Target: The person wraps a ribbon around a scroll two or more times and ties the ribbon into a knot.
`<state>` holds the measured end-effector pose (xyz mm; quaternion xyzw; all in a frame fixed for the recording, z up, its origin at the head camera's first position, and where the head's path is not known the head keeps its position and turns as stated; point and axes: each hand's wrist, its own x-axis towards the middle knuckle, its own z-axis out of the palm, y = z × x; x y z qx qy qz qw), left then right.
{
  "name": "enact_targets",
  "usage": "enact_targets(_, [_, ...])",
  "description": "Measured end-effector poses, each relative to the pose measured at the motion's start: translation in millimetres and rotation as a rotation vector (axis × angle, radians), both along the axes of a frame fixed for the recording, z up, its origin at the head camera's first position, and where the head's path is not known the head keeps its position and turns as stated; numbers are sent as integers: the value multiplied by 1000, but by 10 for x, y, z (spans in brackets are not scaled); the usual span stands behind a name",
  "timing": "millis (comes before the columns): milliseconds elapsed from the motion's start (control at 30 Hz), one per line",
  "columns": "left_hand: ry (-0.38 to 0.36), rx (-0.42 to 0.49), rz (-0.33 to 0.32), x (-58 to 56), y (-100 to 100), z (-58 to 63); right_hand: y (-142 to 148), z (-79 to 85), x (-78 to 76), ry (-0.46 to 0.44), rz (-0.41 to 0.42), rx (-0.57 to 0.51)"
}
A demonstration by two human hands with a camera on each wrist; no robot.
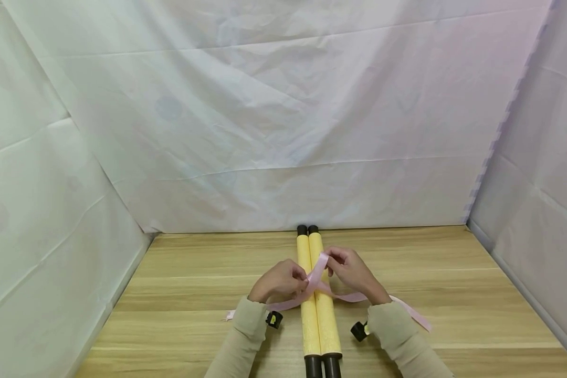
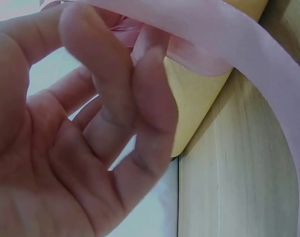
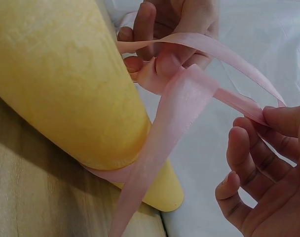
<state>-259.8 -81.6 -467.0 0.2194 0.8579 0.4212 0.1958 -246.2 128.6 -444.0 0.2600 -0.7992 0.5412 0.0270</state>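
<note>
Two long yellow rods [image 1: 328, 325] with dark ends lie side by side, pointing away from me. A pink ribbon [image 3: 172, 106] wraps round them and crosses over itself on top. My left hand [image 1: 282, 279], left of the rods, pinches the ribbon close to the crossing between thumb and fingers. On the other side, my right hand [image 1: 352, 269] pinches a raised length of the ribbon with thumb and forefinger, its other fingers loosely curled. Between the hands the ribbon forms a loop above the rods. One loose tail runs out left, the other right beneath my right wrist.
The rods rest on a wood-grain table [image 1: 193, 268], their far ends at its back edge. White cloth [image 1: 283, 131] hangs behind the table and along both sides. A small black device [image 1: 274, 319] sits at my left wrist, another [image 1: 359, 331] at my right.
</note>
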Motion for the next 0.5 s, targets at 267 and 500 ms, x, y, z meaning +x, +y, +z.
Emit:
enact_targets(267, [-58,25,8,-18,-22,2,36,-203,-101,-18,-11,2])
enact_targets(500, [-70,-38,23,-14,-67,37,73,-274,-148,-43,-20,-13])
